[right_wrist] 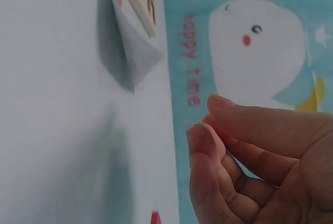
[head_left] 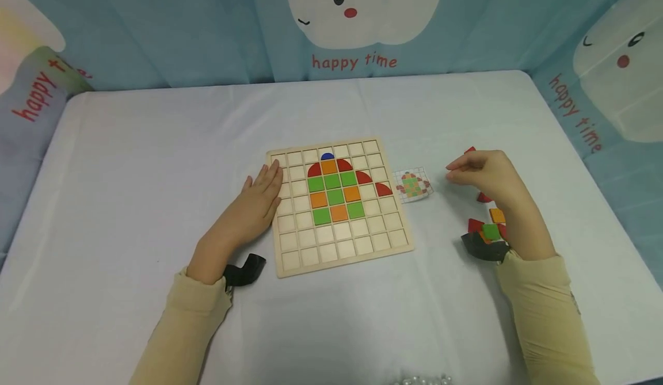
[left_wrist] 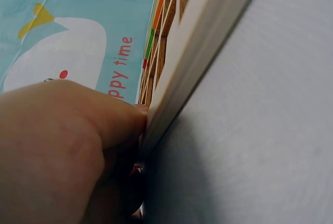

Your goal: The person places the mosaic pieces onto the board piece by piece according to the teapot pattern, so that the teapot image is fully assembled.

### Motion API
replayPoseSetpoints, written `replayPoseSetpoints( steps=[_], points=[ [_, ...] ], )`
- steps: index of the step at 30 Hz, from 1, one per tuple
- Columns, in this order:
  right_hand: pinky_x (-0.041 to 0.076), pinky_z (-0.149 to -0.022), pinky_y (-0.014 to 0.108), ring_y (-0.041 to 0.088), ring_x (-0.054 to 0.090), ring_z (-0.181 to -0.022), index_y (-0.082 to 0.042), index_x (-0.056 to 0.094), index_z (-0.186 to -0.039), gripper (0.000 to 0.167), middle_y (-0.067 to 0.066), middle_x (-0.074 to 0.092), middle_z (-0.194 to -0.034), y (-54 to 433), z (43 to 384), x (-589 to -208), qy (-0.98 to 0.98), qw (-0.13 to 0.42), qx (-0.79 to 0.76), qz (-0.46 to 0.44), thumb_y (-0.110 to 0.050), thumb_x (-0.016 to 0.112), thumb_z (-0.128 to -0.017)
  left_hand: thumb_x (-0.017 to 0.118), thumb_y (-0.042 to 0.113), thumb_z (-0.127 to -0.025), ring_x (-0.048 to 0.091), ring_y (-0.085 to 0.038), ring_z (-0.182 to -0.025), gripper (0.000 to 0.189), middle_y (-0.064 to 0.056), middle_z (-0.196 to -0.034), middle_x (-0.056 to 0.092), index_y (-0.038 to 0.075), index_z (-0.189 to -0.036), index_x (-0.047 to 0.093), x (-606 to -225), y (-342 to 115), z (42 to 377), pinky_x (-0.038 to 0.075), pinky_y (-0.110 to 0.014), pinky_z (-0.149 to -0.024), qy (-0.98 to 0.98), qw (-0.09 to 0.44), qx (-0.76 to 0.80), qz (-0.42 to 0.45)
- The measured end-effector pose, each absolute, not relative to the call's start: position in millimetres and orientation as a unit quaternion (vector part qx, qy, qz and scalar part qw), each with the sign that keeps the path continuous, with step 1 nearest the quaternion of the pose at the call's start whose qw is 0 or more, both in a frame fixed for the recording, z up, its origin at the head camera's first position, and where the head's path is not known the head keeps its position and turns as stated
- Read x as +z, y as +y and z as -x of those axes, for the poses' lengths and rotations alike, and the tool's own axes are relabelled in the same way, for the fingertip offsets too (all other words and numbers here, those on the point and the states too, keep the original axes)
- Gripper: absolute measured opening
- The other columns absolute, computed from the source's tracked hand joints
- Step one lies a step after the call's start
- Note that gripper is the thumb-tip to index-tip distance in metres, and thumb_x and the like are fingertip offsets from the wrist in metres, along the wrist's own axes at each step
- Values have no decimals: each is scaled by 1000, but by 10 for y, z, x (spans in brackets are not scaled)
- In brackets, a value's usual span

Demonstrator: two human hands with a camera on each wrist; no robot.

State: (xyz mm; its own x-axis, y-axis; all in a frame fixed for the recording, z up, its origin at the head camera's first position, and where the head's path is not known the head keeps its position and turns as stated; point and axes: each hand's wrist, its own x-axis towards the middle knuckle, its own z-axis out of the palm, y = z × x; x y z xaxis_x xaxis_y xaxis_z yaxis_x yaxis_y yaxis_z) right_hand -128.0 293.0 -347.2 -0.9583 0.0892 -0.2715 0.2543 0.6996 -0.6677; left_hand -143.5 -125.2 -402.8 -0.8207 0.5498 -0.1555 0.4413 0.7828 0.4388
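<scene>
My left hand [head_left: 254,206] rests along the left edge of a wooden grid board [head_left: 311,255], its fingers stretched out. In the left wrist view, a fingertip touches the rim of the board [left_wrist: 195,62]. Green tiles [head_left: 334,196], orange tiles [head_left: 339,213], red quarter-round tiles [head_left: 364,176] and a blue half-round tile [head_left: 327,156] lie in its squares. Right of the card, my right hand [head_left: 484,175] hovers over the table, thumb and finger tips close together. I cannot tell whether a small piece sits between those fingertips [right_wrist: 200,135].
A small pattern card [head_left: 412,184] with a curled edge lies at the board's right side. Loose tiles [head_left: 490,231] in red, green and orange are scattered under and beside the right wrist. Pearly beads [head_left: 425,380] show at the front edge. A printed curtain [head_left: 207,28] stands behind the table.
</scene>
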Motion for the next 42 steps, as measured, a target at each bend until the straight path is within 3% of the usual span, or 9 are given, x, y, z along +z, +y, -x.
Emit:
replayPoseSetpoints(
  steps=[4,9,14,19,23,28,34,37,42],
  points=[
    [46,-72,31,11,56,-83,2,64,-111,43,-10,67,-85,3117,1210,-3466,916,102,-373,-109,-31,71,-85,33,15,-103,-1,-34,-142,54,-17,-156,1,-6,-147,12,-4056,-1259,1438,4,-56,-111,933,138,200,-266],
    [44,-79,33,5,58,-79,1,63,-112,44,-12,68,-84,3299,1125,-3487,917,102,-366,-124,-34,69,-87,33,16,-103,-1,-34,-142,54,-17,-156,2,-7,-147,13,-4071,-1261,1424,3,-57,-111,931,129,211,-270],
    [40,-81,44,10,57,-83,-2,63,-111,45,-4,70,-86,3478,1053,-3574,911,108,-370,-149,-39,67,-87,33,16,-103,0,-34,-143,53,-18,-156,4,-9,-147,15,-4059,-1269,1408,4,-57,-111,927,112,227,-279],
    [40,-73,42,14,54,-88,-7,65,-110,46,-2,70,-88,3665,1036,-3690,910,110,-364,-163,-45,69,-83,34,15,-103,0,-33,-143,53,-18,-156,4,-8,-147,14,-4055,-1263,1426,4,-56,-111,930,123,214,-272],
    [42,-76,42,21,52,-94,-4,62,-114,56,-1,69,-93,3748,1003,-3705,916,129,-345,-158,-50,67,-83,34,15,-103,1,-34,-142,53,-18,-156,3,-7,-147,14,-4050,-1258,1438,5,-56,-111,932,131,202,-270],
    [39,-78,50,29,42,-105,-2,59,-118,55,0,66,-98,3760,981,-3669,915,162,-335,-152,-45,65,-86,35,15,-102,1,-34,-142,54,-19,-156,4,-7,-147,14,-4031,-1259,1427,5,-56,-111,934,128,199,-269],
    [34,-86,60,33,40,-110,3,54,-123,54,-4,68,-92,3787,934,-3647,909,203,-336,-139,-39,63,-90,35,16,-103,0,-31,-143,54,-16,-156,2,-5,-148,14,-4035,-1232,1437,3,-54,-112,933,138,200,-266],
    [33,-86,60,32,41,-108,5,54,-122,52,-3,69,-89,3791,922,-3658,909,209,-333,-139,-35,64,-90,34,17,-103,-1,-30,-143,54,-15,-157,2,-4,-148,13,-4038,-1213,1443,3,-53,-113,933,140,198,-266],
    [37,-79,50,29,42,-99,5,58,-115,47,4,65,-85,3739,935,-3690,919,196,-318,-128,-33,67,-87,35,17,-103,0,-30,-143,55,-15,-157,2,-4,-148,13,-4036,-1211,1440,4,-53,-112,935,136,193,-264]
  ],
)
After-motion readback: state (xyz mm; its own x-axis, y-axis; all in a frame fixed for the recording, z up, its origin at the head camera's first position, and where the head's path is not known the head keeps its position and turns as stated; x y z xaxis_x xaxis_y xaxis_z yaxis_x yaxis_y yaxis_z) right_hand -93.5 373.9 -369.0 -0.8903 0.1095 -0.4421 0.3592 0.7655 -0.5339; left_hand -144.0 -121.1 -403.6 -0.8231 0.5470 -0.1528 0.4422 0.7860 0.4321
